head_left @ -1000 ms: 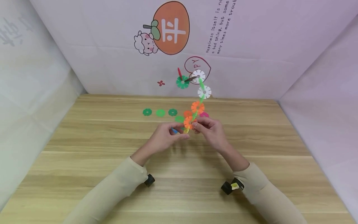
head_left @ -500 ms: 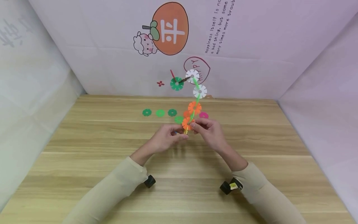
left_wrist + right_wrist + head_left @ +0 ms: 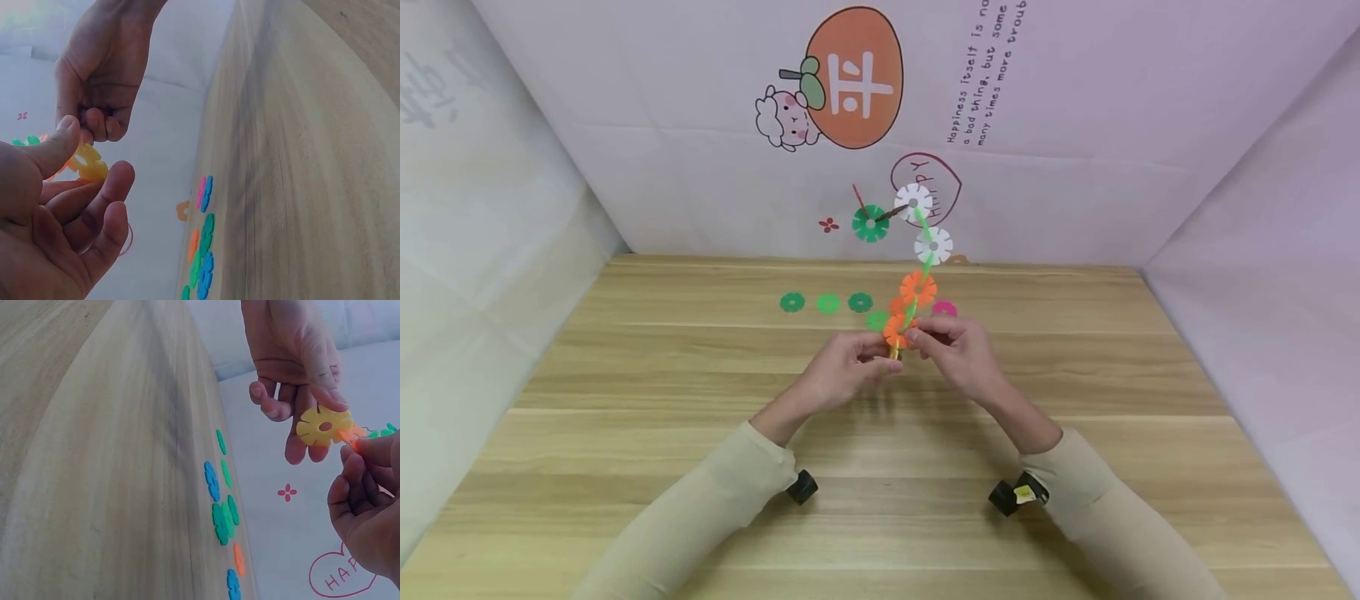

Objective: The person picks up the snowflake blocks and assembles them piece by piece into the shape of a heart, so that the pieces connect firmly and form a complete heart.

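Between both hands, above the table, a chain of slotted snowflake discs is held up. Its lower end has a yellow disc [image 3: 306,430], which my left hand [image 3: 838,368] pinches between thumb and fingers. The orange disc [image 3: 892,335] joined to it is pinched by my right hand [image 3: 964,354], just to the right. From there the chain rises through another orange disc [image 3: 908,289], bright green discs seen edge-on, and two white discs [image 3: 903,200]. It then bends left through a brown disc [image 3: 891,213] to a green disc [image 3: 861,225] and a red disc [image 3: 859,197] at the end.
Behind the hands, loose discs lie on the wooden table [image 3: 880,517]: several green ones [image 3: 785,302], a pink one [image 3: 945,308], an orange one [image 3: 239,559] and blue ones [image 3: 211,481]. A white printed cloth [image 3: 1060,200] stands as a wall at the back and sides.
The chain's upper part has swung left, and the orange disc in my right hand has shifted slightly left. Both hands keep their pinch, moving only a little.
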Demonstrator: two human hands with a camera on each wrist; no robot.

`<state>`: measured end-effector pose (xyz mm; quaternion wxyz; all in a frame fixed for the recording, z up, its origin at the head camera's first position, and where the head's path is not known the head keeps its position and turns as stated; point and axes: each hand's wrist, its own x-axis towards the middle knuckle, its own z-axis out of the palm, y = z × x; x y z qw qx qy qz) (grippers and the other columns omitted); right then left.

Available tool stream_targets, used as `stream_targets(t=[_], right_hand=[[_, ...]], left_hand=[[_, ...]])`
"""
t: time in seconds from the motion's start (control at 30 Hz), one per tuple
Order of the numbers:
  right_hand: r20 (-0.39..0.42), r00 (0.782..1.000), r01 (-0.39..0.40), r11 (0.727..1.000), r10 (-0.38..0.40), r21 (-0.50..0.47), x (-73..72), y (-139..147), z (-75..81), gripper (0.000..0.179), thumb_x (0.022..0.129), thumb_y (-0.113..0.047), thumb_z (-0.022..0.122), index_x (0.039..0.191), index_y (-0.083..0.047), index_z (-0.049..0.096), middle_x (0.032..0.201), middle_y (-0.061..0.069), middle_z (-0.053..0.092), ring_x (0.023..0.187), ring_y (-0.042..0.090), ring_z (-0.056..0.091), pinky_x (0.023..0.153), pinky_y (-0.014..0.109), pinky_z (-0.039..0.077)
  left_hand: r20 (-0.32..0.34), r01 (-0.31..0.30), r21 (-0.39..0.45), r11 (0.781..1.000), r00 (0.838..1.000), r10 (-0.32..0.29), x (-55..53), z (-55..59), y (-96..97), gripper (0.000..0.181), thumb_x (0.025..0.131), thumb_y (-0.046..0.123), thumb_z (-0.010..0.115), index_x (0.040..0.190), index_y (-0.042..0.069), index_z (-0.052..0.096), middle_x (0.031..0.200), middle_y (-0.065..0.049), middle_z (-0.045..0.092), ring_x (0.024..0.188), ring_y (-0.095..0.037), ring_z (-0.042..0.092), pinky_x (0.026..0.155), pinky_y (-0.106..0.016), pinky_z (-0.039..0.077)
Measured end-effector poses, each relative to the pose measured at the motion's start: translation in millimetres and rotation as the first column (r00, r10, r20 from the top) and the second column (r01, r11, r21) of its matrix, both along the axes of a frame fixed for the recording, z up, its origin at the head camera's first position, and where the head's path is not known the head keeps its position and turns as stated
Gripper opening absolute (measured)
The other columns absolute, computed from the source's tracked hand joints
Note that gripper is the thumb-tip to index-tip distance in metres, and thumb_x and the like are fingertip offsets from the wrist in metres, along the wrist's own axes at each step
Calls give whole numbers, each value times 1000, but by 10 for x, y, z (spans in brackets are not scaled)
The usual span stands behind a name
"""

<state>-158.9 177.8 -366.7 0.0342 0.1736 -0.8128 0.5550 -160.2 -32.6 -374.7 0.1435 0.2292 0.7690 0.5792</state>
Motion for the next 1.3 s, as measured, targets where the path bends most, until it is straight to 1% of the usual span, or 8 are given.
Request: stream_targets(t=[0.2,0.37,0.5,0.63,0.83,1.0,1.17,1.3], right_hand=[[-31,996,-84,993,87,85,-27,13,62,11,96,-9,69,100,-4,78,76,7,57,71,22,50,57,24,41],[-18,990,-138,985,141,100,-37,50,102,10,96,-8,69,94,-3,78,75,7,55,67,21,49,55,25,40],[-4,992,-129,988,130,90,-20,87,111,10,96,-7,69,97,-4,78,77,10,59,69,23,50,54,24,39],[12,996,-90,994,90,57,-4,108,75,12,97,-9,68,99,-2,77,81,16,61,72,27,53,55,24,39],[10,998,-62,998,62,-18,23,107,44,14,98,-8,66,99,1,76,83,20,62,73,25,56,58,25,42],[22,998,-50,997,51,-64,30,99,21,14,98,-7,65,96,2,76,80,21,61,71,25,52,58,25,41],[57,998,-13,997,17,-71,44,68,15,15,99,-11,66,97,0,76,78,17,60,68,24,47,55,23,34],[62,998,8,997,-3,-82,49,22,17,16,99,-11,66,98,2,76,78,17,61,66,19,46,53,22,33]], left_hand=[[-72,57,-42,997,996,-60,-16,-17,-56,24,96,16,70,119,8,72,104,-5,73,93,-38,65,78,-47,56],[-112,94,-105,990,988,-106,-29,21,-90,21,96,21,71,115,13,73,102,0,70,93,-24,64,79,-35,52],[-154,102,-137,985,980,-123,-31,32,-92,19,97,25,70,112,14,74,95,1,66,89,-18,58,76,-35,50],[-169,96,-108,989,979,-114,-34,-6,-77,27,99,24,67,121,10,71,95,0,65,91,-19,57,78,-39,51],[-115,68,-43,997,991,-72,-26,-36,-50,38,100,27,66,133,8,66,110,-2,70,99,-21,58,78,-38,52],[-46,46,-20,999,998,-47,-20,-39,-29,39,100,27,65,134,9,65,117,-1,69,100,-22,58,77,-49,54],[-31,26,-11,1000,999,-26,-8,-64,-6,39,101,24,64,136,8,63,123,-3,69,99,-25,60,80,-56,53],[-38,11,20,1000,999,-11,6,-78,11,40,101,21,63,138,6,61,132,-9,65,107,-24,63,91,-48,54]])
